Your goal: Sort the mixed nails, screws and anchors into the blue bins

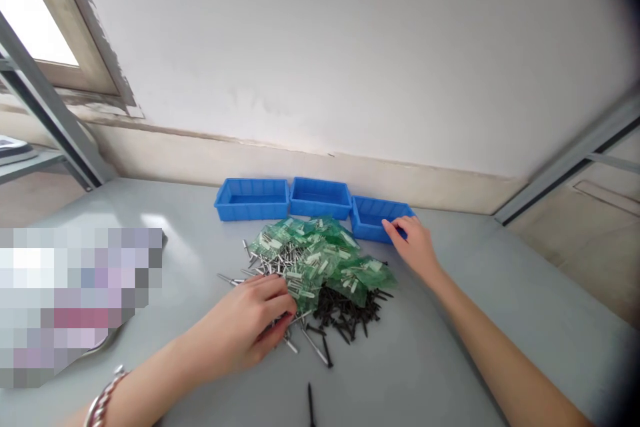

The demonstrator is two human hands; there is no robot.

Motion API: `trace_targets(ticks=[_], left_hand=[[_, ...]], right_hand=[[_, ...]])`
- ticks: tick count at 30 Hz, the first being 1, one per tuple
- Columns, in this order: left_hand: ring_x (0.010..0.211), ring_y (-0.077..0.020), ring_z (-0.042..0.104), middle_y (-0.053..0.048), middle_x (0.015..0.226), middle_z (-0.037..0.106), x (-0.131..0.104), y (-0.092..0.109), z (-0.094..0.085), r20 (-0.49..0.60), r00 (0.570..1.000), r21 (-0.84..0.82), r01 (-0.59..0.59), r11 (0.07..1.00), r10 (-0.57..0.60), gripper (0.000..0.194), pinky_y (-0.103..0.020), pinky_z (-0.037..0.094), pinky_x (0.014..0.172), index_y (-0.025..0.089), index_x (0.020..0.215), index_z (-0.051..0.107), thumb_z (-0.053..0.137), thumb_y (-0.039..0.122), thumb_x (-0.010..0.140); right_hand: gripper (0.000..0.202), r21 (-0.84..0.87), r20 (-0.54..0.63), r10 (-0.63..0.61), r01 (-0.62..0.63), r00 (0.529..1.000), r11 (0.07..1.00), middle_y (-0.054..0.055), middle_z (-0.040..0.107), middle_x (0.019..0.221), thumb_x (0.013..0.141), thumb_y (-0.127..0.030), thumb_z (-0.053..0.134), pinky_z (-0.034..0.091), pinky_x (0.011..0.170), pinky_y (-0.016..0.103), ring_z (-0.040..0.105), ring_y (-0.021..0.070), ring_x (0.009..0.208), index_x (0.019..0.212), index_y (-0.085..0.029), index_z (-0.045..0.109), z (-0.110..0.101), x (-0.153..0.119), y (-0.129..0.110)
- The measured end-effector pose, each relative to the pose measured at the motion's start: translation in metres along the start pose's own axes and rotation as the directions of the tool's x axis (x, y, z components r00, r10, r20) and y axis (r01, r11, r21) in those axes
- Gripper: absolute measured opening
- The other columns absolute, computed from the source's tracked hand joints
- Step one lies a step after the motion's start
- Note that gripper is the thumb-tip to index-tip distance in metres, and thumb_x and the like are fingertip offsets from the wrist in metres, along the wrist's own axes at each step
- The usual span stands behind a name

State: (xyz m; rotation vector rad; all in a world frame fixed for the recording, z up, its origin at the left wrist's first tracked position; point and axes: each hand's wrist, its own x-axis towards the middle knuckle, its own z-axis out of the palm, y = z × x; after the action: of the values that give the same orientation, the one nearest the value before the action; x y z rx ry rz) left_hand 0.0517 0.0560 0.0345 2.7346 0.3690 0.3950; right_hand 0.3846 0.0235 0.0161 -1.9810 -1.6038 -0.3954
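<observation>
Hands (250, 327) amid possibly unlabelled packets (320, 253)

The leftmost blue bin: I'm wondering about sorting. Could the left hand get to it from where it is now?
Probably yes. The left hand rests on the silver nails, and bare table lies between it and the leftmost blue bin.

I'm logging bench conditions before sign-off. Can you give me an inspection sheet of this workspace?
Surface: grey table, set against a white wall.
Job's things: mixed pile of green packets, silver screws and black screws; three blue bins in a row behind it.
Clutter: one stray black screw near the front edge; a blurred object at left.
Grippers: left hand rests on the silver screws, grip unclear; right hand open, fingers on the rightmost bin's rim.
Cables: nothing seen.
Surroundings: window frame upper left, metal frame at right.
</observation>
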Motion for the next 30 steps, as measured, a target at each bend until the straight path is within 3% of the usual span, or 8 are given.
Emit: trace_targets(ticks=[7, 11, 13, 17, 20, 23, 27, 30], left_hand=[[0.069, -0.0154, 0.047, -0.004, 0.076, 0.051, 0.0, -0.001, 0.0, -0.002, 1.0, -0.001, 0.004, 1.0, -0.004, 0.017, -0.027, 0.039, 0.063, 0.017, 0.083, 0.054, 0.037, 0.013, 0.084], [0.068, -0.0154, 0.047, -0.004, 0.074, 0.051, 0.001, -0.002, -0.001, -0.014, 1.0, 0.014, -0.003, 1.0, 0.003, 0.018, -0.027, 0.039, 0.063, 0.017, 0.082, 0.053, 0.035, 0.014, 0.086], [0.067, -0.0155, 0.047, -0.004, 0.073, 0.052, 0.001, -0.002, 0.0, -0.021, 1.0, 0.025, -0.002, 1.0, 0.003, 0.019, -0.027, 0.038, 0.061, 0.017, 0.082, 0.053, 0.034, 0.015, 0.086], [0.067, -0.0156, 0.048, -0.003, 0.072, 0.052, 0.001, -0.002, 0.001, -0.024, 1.0, 0.037, 0.001, 0.999, 0.0, 0.02, -0.027, 0.038, 0.061, 0.018, 0.082, 0.053, 0.034, 0.015, 0.087], [0.067, -0.0154, 0.048, -0.003, 0.072, 0.052, 0.0, -0.001, 0.001, -0.027, 1.0, 0.037, 0.005, 0.999, -0.004, 0.02, -0.027, 0.038, 0.061, 0.017, 0.083, 0.053, 0.034, 0.016, 0.087], [0.066, -0.0152, 0.048, -0.003, 0.071, 0.052, 0.0, -0.001, 0.001, -0.025, 1.0, 0.041, 0.016, 0.999, -0.015, 0.02, -0.027, 0.039, 0.061, 0.017, 0.081, 0.053, 0.034, 0.016, 0.087], [0.067, -0.0155, 0.049, -0.003, 0.071, 0.052, 0.001, -0.001, 0.0, -0.023, 1.0, 0.049, 0.021, 0.999, -0.019, 0.021, -0.027, 0.039, 0.061, 0.017, 0.082, 0.054, 0.033, 0.016, 0.087], [0.066, -0.0155, 0.049, -0.003, 0.071, 0.053, 0.002, 0.0, -0.001, -0.033, 0.999, 0.051, 0.004, 0.999, -0.003, 0.022, -0.027, 0.039, 0.06, 0.017, 0.083, 0.054, 0.032, 0.016, 0.087]], right_hand=[[0.049, -0.016, 0.051, -0.018, 0.019, 0.999, 1.0, 0.003, 0.056, 0.062, 0.086, -0.055, 0.034, 0.03, 0.061, 0.029, 0.048, 0.0184, 0.067, 0.059, -0.018, 0.053, -0.01, -0.011, -0.003], [0.039, -0.047, -0.038, -0.037, 0.035, 0.999, 0.998, 0.008, 0.057, 0.085, 0.085, -0.052, 0.04, 0.03, 0.073, 0.037, 0.048, 0.024, 0.083, 0.085, -0.018, 0.059, -0.023, -0.014, -0.019], [0.029, 0.015, -0.022, -0.143, 0.143, 0.99, 0.99, 0.007, 0.056, 0.088, 0.085, -0.044, 0.044, 0.03, 0.075, 0.036, 0.047, 0.0225, 0.086, 0.09, -0.018, 0.058, -0.034, -0.02, -0.04], [0.009, 0.29, 0.329, -0.407, 0.319, 0.852, 0.902, 0.002, 0.052, 0.081, 0.084, -0.027, 0.053, 0.032, 0.075, 0.032, 0.046, 0.0164, 0.081, 0.082, -0.02, 0.059, -0.049, -0.041, -0.09], [0.006, 0.298, 0.459, -0.473, 0.37, 0.752, 0.88, 0.002, 0.05, 0.081, 0.081, -0.023, 0.057, 0.033, 0.074, 0.033, 0.044, 0.0174, 0.083, 0.076, -0.02, 0.058, -0.049, -0.054, -0.112], [0.008, 0.279, 0.509, -0.484, 0.395, 0.712, 0.875, 0.002, 0.05, 0.081, 0.081, -0.018, 0.056, 0.034, 0.073, 0.033, 0.044, 0.0175, 0.083, 0.073, -0.018, 0.057, -0.044, -0.06, -0.116], [0.007, 0.38, 0.502, -0.483, 0.319, 0.718, 0.868, 0.001, 0.05, 0.084, 0.082, -0.016, 0.054, 0.036, 0.075, 0.032, 0.045, 0.0154, 0.083, 0.076, -0.019, 0.057, -0.042, -0.06, -0.113], [0.007, 0.474, 0.452, -0.423, 0.191, 0.786, 0.86, 0.001, 0.051, 0.085, 0.082, -0.016, 0.053, 0.039, 0.073, 0.026, 0.048, 0.0125, 0.08, 0.079, -0.019, 0.058, -0.045, -0.054, -0.105]])
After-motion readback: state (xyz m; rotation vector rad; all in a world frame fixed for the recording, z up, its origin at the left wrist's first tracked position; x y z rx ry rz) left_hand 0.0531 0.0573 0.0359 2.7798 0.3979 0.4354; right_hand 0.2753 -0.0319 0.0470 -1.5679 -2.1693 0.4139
